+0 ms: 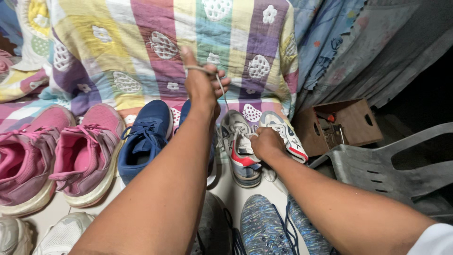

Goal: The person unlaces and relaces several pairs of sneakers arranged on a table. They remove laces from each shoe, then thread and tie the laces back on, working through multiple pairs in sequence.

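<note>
Two bare forearms fill the near view, reaching away over rows of shoes on the floor. Taking the white sneaker with red and blue trim (241,150) as landmark: far to its left sit two pink sneakers (56,151), then a navy sneaker (144,139) just beside it. Above the white sneaker, the left hand (200,82) is raised against a patchwork quilt (141,42), fingers closed around a pale shoelace (222,89) that runs taut down to the sneaker. The right hand (266,143) rests on the sneaker's right side, fingers curled and clamped on it. Nearer than the landmark lie speckled blue-grey shoes (264,224). Right of it stands a small brown wooden box (356,120) holding a red-handled tool and metal bits, then a grey plastic chair (391,165).
</note>
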